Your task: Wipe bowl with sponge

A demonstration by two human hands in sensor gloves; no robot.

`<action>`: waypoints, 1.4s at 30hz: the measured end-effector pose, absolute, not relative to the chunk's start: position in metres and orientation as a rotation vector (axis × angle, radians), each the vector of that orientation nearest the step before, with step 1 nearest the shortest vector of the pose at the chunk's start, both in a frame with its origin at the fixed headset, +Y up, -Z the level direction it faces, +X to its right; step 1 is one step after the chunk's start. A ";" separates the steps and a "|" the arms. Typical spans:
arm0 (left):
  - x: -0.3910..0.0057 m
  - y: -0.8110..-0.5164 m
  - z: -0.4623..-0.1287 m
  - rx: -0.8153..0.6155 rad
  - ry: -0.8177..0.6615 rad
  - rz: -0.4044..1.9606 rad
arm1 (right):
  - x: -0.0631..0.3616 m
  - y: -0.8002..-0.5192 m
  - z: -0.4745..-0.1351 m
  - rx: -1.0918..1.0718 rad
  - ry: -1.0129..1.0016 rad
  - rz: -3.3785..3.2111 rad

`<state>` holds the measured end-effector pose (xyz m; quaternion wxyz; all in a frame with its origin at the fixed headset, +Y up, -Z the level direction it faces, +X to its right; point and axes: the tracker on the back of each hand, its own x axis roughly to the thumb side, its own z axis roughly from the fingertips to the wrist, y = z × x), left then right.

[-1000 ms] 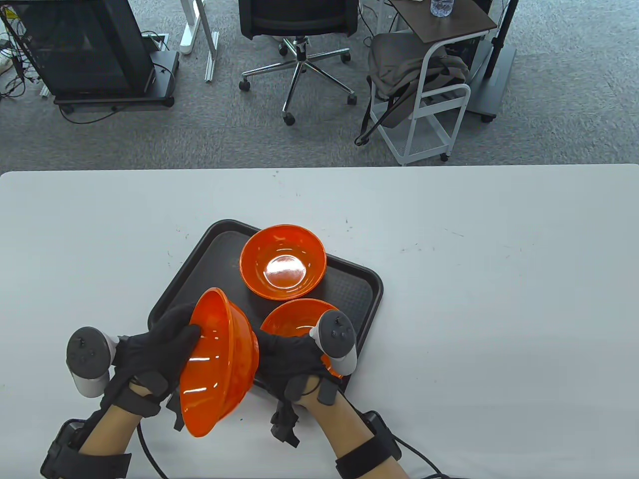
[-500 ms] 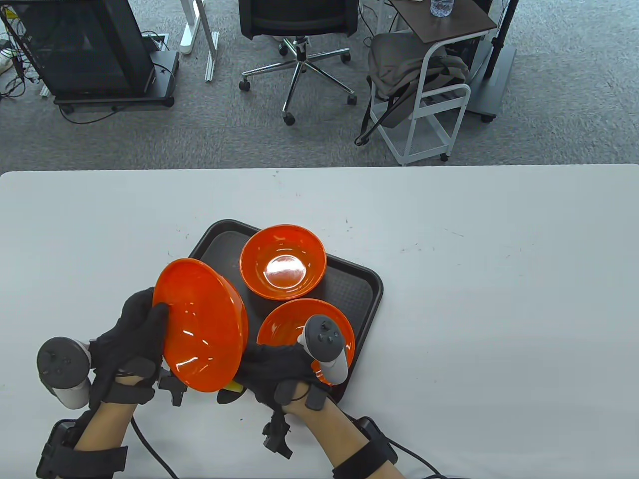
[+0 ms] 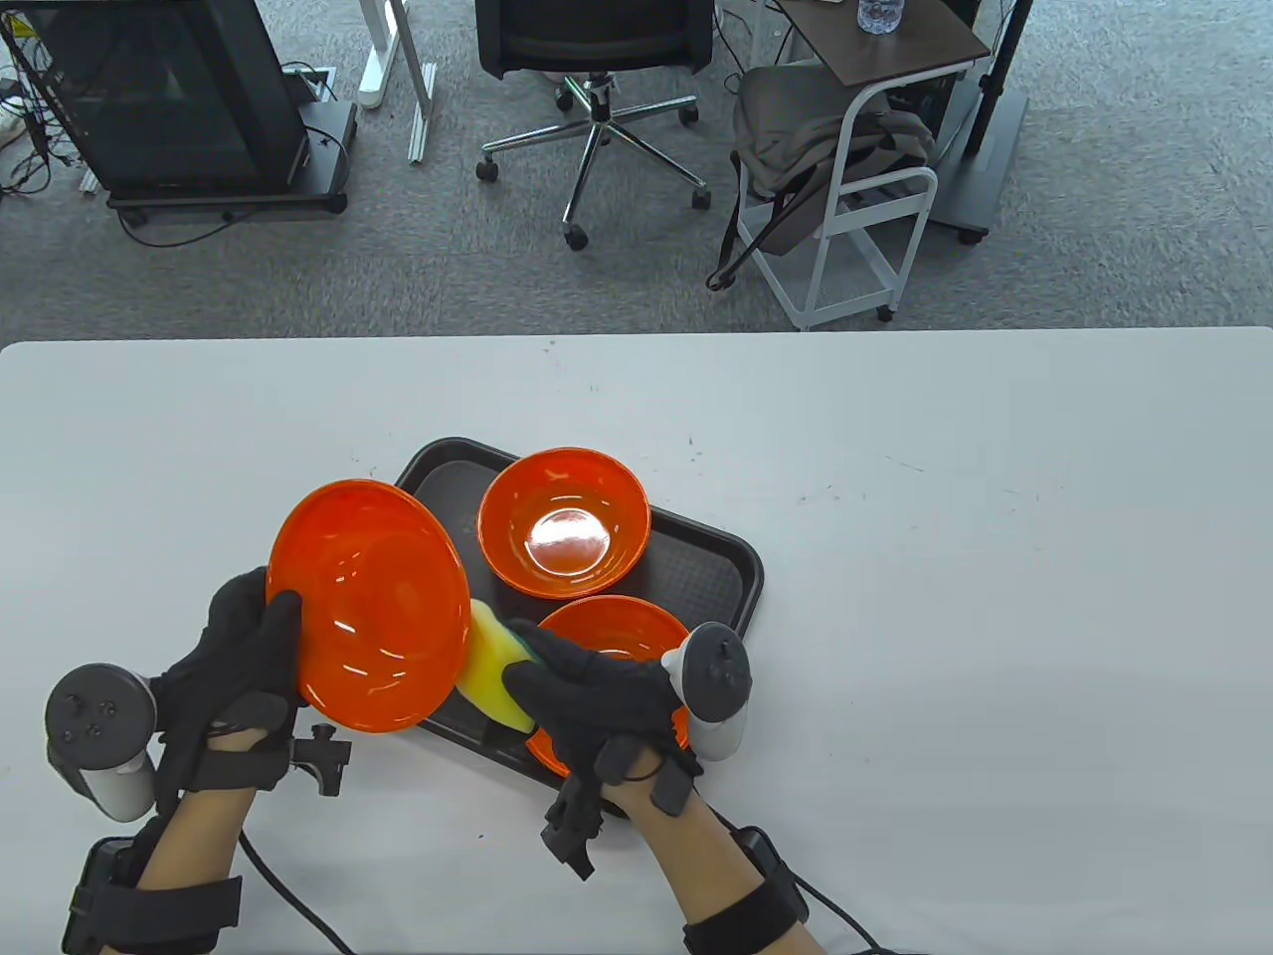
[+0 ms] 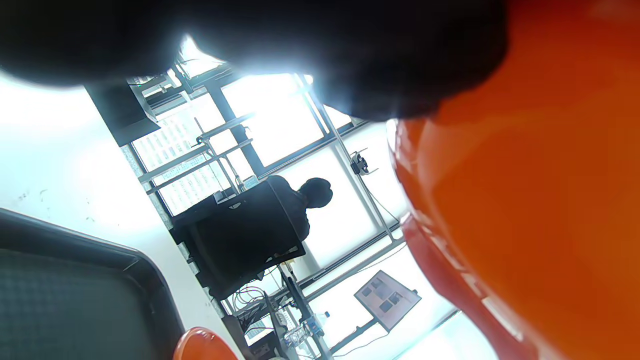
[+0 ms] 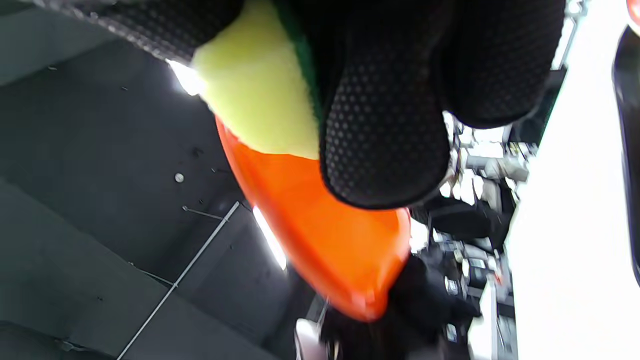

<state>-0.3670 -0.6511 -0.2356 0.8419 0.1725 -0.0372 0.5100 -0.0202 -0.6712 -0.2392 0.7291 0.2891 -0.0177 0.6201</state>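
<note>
Over the bench, your left hand grips the tilted bowl, its opening facing up and right. Your right hand has fingers clamping the sponge, long axis aimed at the bowl's rim.

White table, scuffed with small dark marks. Black tray on it, left of centre, set at an angle. Two orange bowls upright on the tray: far bowl with a bright glare spot in its base, near bowl partly hidden. The two sit just beside each other.

Beyond the table, grey carpet. Black office chair on a chrome star base, far centre. White rolling cart at far right, with a brown top and grey cloth slung in it. Black cabinet at far left, cables trailing beside it. White desk legs between cabinet and chair.
</note>
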 end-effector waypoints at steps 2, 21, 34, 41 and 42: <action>-0.364 -0.652 -0.236 0.337 -0.099 1.066 | -0.014 -0.668 -0.239 0.638 -0.144 1.424; -0.319 -0.662 -0.237 0.079 -0.427 1.059 | -0.022 -0.683 -0.242 0.674 -0.013 1.376; -0.318 -0.655 -0.233 0.246 -0.434 1.089 | -0.050 -0.698 -0.240 0.720 0.245 1.335; -0.342 -0.652 -0.236 0.344 -0.291 1.145 | -0.066 -0.697 -0.232 0.774 0.311 1.352; -0.345 -0.651 -0.236 0.358 -0.279 1.132 | -0.066 -0.696 -0.232 0.772 0.310 1.353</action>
